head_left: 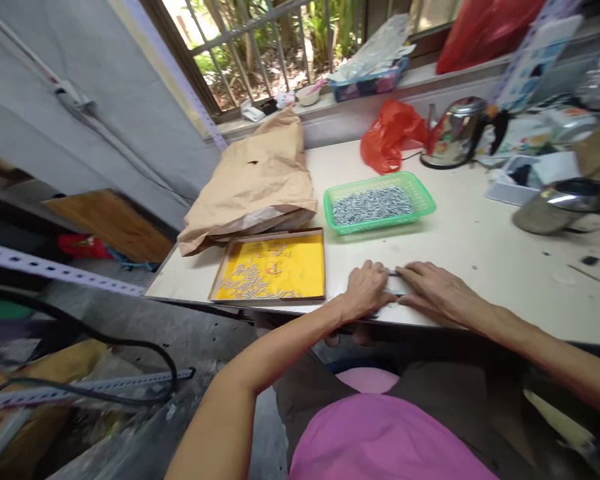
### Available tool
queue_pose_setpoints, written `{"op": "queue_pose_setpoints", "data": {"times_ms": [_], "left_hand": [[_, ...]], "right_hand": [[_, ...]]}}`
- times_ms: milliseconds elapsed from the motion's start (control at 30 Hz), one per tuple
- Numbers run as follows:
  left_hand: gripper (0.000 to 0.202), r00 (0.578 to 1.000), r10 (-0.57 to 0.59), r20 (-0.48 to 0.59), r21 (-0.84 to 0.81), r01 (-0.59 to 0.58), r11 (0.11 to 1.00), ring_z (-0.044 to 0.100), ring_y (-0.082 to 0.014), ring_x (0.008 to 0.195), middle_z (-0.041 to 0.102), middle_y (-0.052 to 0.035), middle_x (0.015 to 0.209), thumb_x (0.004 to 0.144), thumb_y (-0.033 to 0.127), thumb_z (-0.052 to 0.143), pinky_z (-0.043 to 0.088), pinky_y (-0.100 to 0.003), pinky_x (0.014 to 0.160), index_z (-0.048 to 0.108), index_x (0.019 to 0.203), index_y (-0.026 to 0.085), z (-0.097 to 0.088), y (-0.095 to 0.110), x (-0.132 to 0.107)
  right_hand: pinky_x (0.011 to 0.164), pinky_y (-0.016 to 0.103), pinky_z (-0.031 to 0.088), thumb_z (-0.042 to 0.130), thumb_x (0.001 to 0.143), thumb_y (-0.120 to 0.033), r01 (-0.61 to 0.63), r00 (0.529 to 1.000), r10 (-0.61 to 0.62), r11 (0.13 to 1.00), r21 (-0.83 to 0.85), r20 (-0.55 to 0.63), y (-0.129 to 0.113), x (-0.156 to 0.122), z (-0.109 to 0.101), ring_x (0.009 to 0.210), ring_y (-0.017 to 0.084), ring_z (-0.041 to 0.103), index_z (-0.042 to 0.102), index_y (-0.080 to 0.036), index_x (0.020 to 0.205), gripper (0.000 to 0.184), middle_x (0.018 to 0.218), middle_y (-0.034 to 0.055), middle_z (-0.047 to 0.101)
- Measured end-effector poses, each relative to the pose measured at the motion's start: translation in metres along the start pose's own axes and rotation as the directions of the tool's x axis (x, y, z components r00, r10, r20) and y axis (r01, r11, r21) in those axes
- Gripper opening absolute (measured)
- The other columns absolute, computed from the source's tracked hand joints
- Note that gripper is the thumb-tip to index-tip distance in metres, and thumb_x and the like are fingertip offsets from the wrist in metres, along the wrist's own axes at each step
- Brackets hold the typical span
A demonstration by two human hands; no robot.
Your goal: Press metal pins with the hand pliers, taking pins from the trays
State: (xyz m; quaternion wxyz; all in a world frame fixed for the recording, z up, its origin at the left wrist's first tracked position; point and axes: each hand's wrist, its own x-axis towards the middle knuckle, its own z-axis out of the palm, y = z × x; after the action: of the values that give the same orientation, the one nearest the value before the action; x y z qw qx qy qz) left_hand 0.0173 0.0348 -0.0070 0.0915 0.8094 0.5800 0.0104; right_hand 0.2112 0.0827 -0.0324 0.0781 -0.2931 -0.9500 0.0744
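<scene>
Since small metal pieces (373, 205) sit within reach in a green basket (426, 202), the left hand (367, 291) and right hand (437, 291) curl together over something thin (393, 273), their grip unclear.

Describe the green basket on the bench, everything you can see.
The green plastic basket is a shallow, bright, rectangular tray with rounded corners, a raised rim and lattice-like perforated walls. It sits flat and upright on the pale tabletop, turned slightly to the table edge. A layer of small silvery metal pieces covers its floor; they are too small to identify. No hand touches it. The brown paper sack lies to its left, apart from it.
</scene>
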Motion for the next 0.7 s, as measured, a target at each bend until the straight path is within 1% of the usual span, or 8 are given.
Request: {"op": "queue_pose_setpoints", "data": {"times_ms": [100,200,267,367,433,533,633,700], "left_hand": [[0.047,0.987,-0.065,-0.147,0.008,0.067,0.998,0.051,-0.0294,0.119,0.057,-0.0162,0.125,0.088,0.046,0.056,0.047,-0.042,0.093,0.054,0.122,0.014,0.008,0.009,-0.013],[0.050,0.969,0.051,-0.242,0.015,-0.049,0.999,0.037,-0.0323,0.136,0.044,-0.0191,0.144,0.090,0.043,0.054,0.037,-0.047,0.107,0.049,0.129,0.012,0.023,0.025,-0.030],[0.053,0.962,0.124,-0.243,0.001,-0.127,0.992,0.033,-0.0333,0.139,0.042,-0.0179,0.147,0.091,0.046,0.051,0.033,-0.048,0.110,0.049,0.131,0.012,0.034,0.036,-0.039],[0.061,0.964,0.125,-0.233,-0.041,-0.138,0.990,0.033,-0.0352,0.139,0.040,-0.0171,0.148,0.091,0.051,0.047,0.032,-0.050,0.111,0.044,0.138,0.011,0.043,0.048,-0.042],[0.064,0.966,0.109,-0.236,-0.071,-0.129,0.989,0.034,-0.0360,0.138,0.040,-0.0174,0.149,0.091,0.053,0.047,0.033,-0.051,0.110,0.042,0.140,0.011,0.044,0.050,-0.039],[0.063,0.964,0.085,-0.251,-0.126,-0.120,0.985,0.039,-0.0346,0.134,0.045,-0.0174,0.144,0.091,0.053,0.047,0.036,-0.049,0.109,0.044,0.139,0.012,0.041,0.050,-0.033],[0.061,0.964,0.070,-0.255,-0.163,-0.114,0.980,0.043,-0.0339,0.131,0.050,-0.0175,0.140,0.091,0.053,0.046,0.036,-0.049,0.108,0.046,0.136,0.011,0.038,0.049,-0.032],[0.060,0.962,0.086,-0.258,-0.172,-0.133,0.976,0.041,-0.0346,0.132,0.049,-0.0178,0.140,0.091,0.053,0.046,0.035,-0.050,0.110,0.048,0.133,0.011,0.039,0.048,-0.034]], "right_hand": [[0.090,0.039,0.045,0.043,0.096,-0.037,0.016,0.999,-0.013,0.997,0.070,-0.039,0.001,0.011,-0.005,0.111,0.026,0.055,0.055,-0.018,0.125,0.037,0.124,0.0145,0.057],[0.088,0.034,0.046,0.036,0.098,-0.028,-0.036,0.997,0.045,0.990,0.133,-0.064,-0.002,0.023,-0.014,0.103,0.021,0.057,0.060,-0.018,0.118,0.032,0.113,0.0115,0.060],[0.086,0.031,0.046,0.037,0.098,-0.023,-0.046,0.996,0.056,0.990,0.132,-0.070,-0.007,0.032,-0.021,0.099,0.020,0.057,0.062,-0.018,0.115,0.031,0.107,0.0100,0.061],[0.081,0.029,0.044,0.042,0.095,-0.017,-0.022,1.000,0.023,0.998,0.067,-0.018,-0.013,0.047,-0.026,0.100,0.020,0.054,0.063,-0.019,0.114,0.029,0.109,0.0096,0.059],[0.077,0.029,0.042,0.044,0.092,-0.014,-0.041,0.998,0.040,0.999,0.004,0.051,-0.013,0.060,-0.024,0.101,0.021,0.052,0.064,-0.018,0.111,0.028,0.112,0.0110,0.058],[0.073,0.028,0.039,0.045,0.091,-0.014,-0.089,0.987,0.096,0.995,-0.053,0.133,-0.002,0.078,-0.016,0.095,0.021,0.053,0.066,-0.014,0.100,0.023,0.105,0.0127,0.060],[0.071,0.026,0.036,0.050,0.091,-0.019,-0.073,0.985,0.075,0.997,-0.019,0.157,0.013,0.092,-0.011,0.089,0.018,0.055,0.066,-0.014,0.095,0.017,0.099,0.0100,0.062],[0.070,0.026,0.035,0.051,0.090,-0.020,-0.093,0.980,0.097,0.995,-0.028,0.173,0.015,0.096,-0.012,0.087,0.018,0.056,0.066,-0.014,0.096,0.017,0.098,0.0093,0.062]]}}
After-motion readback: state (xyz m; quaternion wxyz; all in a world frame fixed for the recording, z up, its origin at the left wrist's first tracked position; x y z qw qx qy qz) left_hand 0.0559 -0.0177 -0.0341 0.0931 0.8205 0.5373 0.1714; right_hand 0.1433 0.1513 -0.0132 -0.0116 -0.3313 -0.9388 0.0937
